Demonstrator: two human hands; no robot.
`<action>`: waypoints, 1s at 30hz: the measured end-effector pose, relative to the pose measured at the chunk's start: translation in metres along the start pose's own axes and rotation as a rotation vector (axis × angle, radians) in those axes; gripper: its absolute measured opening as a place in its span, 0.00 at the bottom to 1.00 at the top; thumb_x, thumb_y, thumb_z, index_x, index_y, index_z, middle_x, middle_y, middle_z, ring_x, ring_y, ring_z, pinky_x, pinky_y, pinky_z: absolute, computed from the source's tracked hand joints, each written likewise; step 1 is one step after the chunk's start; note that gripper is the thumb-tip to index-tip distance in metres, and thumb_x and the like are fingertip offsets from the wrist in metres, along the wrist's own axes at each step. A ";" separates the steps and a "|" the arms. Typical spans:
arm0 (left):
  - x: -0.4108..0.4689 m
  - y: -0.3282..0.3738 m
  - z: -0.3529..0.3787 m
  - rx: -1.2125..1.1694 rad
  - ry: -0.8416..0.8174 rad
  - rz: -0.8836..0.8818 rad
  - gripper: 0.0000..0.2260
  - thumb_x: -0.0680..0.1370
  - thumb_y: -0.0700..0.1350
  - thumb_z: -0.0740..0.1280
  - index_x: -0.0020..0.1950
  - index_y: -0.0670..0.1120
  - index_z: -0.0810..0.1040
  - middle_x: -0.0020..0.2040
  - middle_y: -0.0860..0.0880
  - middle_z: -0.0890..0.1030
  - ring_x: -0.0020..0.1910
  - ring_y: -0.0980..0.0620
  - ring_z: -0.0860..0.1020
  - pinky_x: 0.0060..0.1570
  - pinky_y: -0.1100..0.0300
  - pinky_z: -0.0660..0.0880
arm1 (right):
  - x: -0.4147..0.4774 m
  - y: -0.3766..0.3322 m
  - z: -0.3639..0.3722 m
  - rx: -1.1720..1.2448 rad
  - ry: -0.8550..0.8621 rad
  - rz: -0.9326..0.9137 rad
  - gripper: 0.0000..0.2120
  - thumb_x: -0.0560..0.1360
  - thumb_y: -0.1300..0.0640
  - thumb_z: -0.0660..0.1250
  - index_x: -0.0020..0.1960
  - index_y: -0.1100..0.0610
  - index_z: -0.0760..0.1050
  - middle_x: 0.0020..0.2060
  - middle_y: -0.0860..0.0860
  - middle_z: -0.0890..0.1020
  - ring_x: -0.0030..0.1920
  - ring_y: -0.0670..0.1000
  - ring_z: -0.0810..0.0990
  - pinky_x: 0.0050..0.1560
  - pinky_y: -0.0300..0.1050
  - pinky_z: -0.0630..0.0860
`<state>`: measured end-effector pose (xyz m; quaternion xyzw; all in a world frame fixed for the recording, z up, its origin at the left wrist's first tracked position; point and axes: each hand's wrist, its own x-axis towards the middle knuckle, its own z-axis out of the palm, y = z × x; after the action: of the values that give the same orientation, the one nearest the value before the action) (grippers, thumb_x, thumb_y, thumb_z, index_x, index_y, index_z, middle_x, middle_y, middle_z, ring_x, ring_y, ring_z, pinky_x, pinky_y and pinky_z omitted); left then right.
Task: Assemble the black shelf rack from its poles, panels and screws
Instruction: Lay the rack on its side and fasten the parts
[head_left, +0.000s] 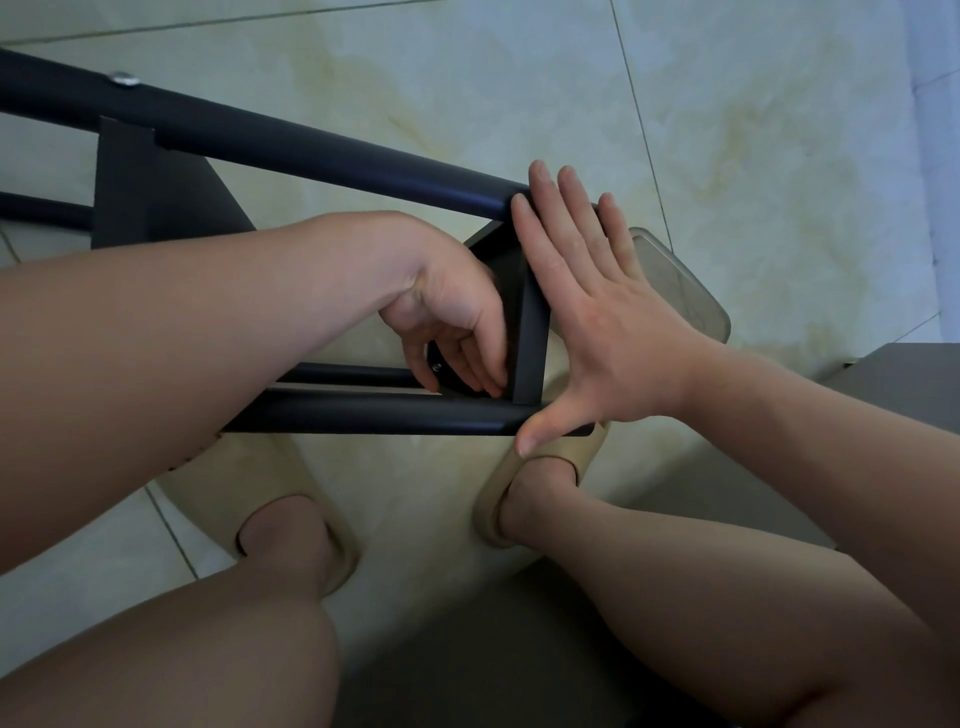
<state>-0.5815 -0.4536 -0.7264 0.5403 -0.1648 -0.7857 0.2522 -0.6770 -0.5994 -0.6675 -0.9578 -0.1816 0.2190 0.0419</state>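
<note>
The black shelf rack lies on its side on the tiled floor in front of me. Its upper pole (291, 140) and lower pole (363, 415) run left to right, with an end panel (527, 332) between them. My right hand (587, 312) lies flat and spread against the panel's outer face, fingers on the upper pole's end, thumb on the lower pole's end. My left hand (452, 317) reaches inside the frame, fingertips curled at a small screw (435, 367) by the panel's inner corner. A silver screw head (123, 79) shows on the upper pole.
Another black panel (150, 192) sits further left between the poles. A clear plastic piece (680, 286) lies on the floor behind my right hand. My feet in beige slippers (291, 519) stand below the rack. A grey surface (904, 384) is at the right edge.
</note>
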 end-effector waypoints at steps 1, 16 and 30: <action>0.000 0.000 0.000 0.008 -0.004 -0.002 0.11 0.77 0.39 0.70 0.59 0.43 0.83 0.49 0.48 0.86 0.59 0.50 0.81 0.64 0.42 0.74 | 0.000 0.000 0.000 -0.003 0.000 0.001 0.74 0.56 0.12 0.54 0.82 0.64 0.39 0.81 0.63 0.41 0.80 0.59 0.33 0.79 0.59 0.33; -0.002 0.001 0.001 0.001 0.002 -0.026 0.08 0.77 0.42 0.69 0.55 0.47 0.84 0.48 0.51 0.86 0.57 0.52 0.79 0.64 0.43 0.74 | 0.000 0.001 0.001 -0.007 0.000 -0.003 0.74 0.57 0.12 0.53 0.82 0.65 0.41 0.81 0.63 0.43 0.81 0.63 0.38 0.79 0.60 0.35; -0.001 0.000 0.001 0.011 0.001 -0.040 0.08 0.77 0.43 0.69 0.55 0.49 0.83 0.46 0.52 0.86 0.57 0.52 0.79 0.61 0.45 0.74 | 0.001 0.001 0.001 -0.018 0.004 -0.005 0.74 0.57 0.12 0.52 0.82 0.66 0.42 0.81 0.64 0.44 0.81 0.64 0.39 0.79 0.60 0.36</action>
<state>-0.5825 -0.4528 -0.7253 0.5451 -0.1582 -0.7894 0.2337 -0.6765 -0.5998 -0.6687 -0.9582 -0.1857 0.2152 0.0342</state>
